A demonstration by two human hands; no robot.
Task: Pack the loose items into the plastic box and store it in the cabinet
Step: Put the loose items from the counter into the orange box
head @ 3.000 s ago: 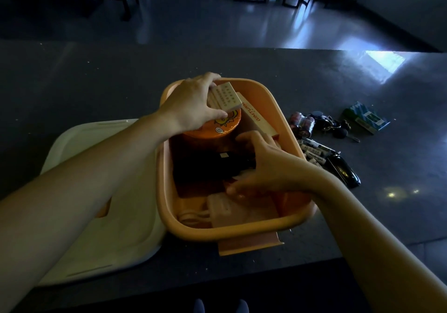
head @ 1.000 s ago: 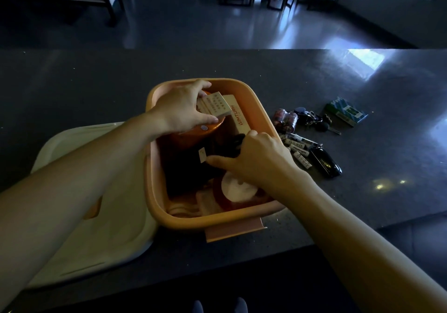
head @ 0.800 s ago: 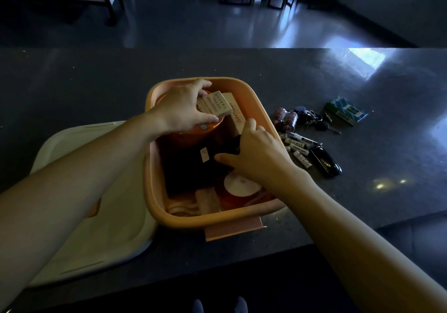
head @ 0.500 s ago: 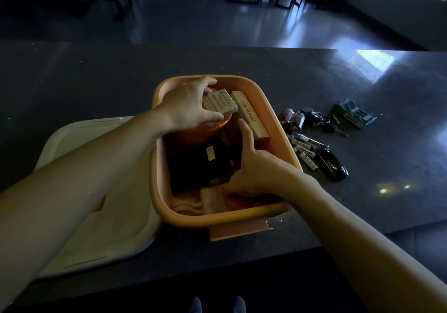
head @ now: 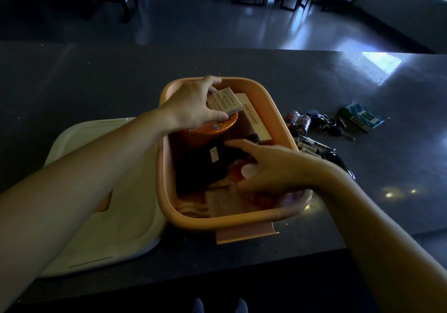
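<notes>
Orange plastic box [head: 232,219] on dark bench [head: 96,82] holds a round orange tin [head: 217,131] and long cream carton [head: 254,119]. Left hand [head: 193,104] grips a small cream packet [head: 226,100] over the tin. Right hand [head: 273,169] reaches inside the box's near end, blurred, grip unclear. White lid [head: 116,215] touches the box's left side; batteries [head: 309,146] and a green packet [head: 360,116] lie to its right.

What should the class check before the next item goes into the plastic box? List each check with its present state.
1. Item in hand: ok. The left hand holds the small cream box above the orange tin.
2. The right hand free: cannot tell. It is blurred, low inside the plastic box.
3. Everything packed: not ok. The batteries, keys and green pack lie on the counter to its right.
4. Lid off: ok. The lid lies left of the box.
5. Room for the rest: cannot tell.
</notes>
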